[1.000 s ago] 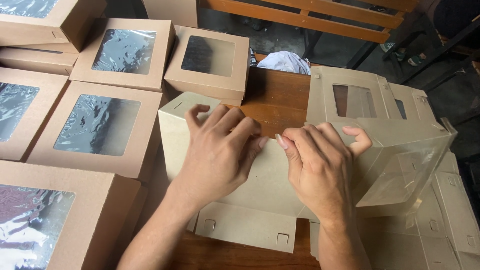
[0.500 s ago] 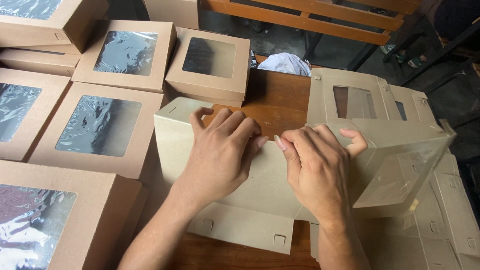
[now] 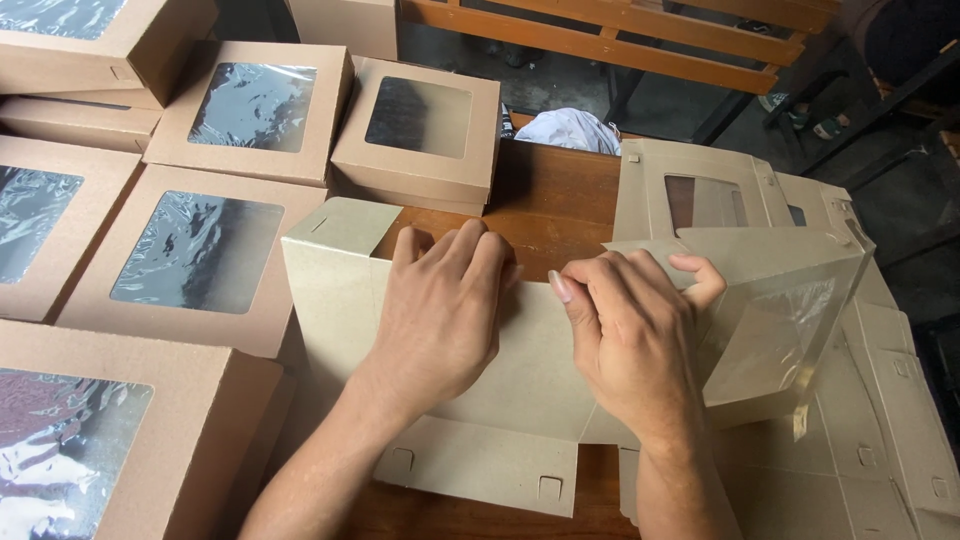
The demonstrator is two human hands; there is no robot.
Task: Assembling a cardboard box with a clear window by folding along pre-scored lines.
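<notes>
Head view: box blank (image 3: 520, 380) under both hands (image 3: 445, 310)

Wooden table (image 3: 560, 205) under windowed kraft boxes (image 3: 418, 135), flat blanks (image 3: 880, 400).

Both forearms are bare right down to the wrists, with no sleeves showing. The left hand (image 3: 440, 310) and the right hand (image 3: 630, 335) wear no gloves, rings, or watch. The fingernails are short and unpainted.

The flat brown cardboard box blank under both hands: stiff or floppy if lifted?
Likely bendy along its creases: the flat brown cardboard box blank already folds up at its left panel. Probably light, being one thin sheet. Its clear window film looks flimsy and may crinkle.
</notes>
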